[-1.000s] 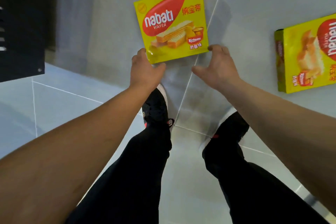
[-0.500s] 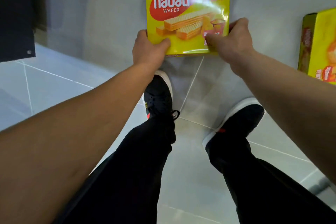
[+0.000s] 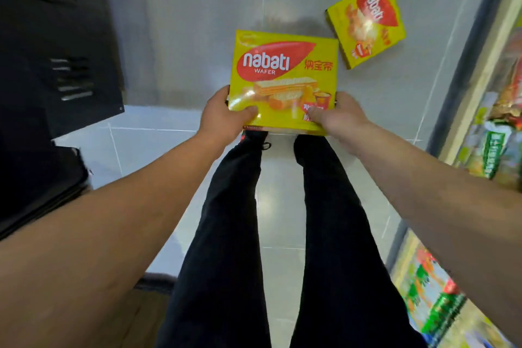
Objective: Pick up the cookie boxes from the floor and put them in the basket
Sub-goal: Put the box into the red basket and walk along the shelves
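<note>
So one cookie box (image 3: 285, 76) is up, held tight by the left hand (image 3: 223, 116) and right hand (image 3: 339, 118). Another box (image 3: 367, 20) lies on the floor (image 3: 197, 22). No basket shows.

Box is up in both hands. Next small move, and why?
Probably carry the held box toward the basket, which isn't in view, so turn to find it first. Left hand and right hand both grip its near edge, clear of the floor; a second box lies on the tiles for later.

The held box (image 3: 285, 76) hides both shoes; shelf goods (image 3: 497, 133) at right are blurred and edge-cut.
</note>
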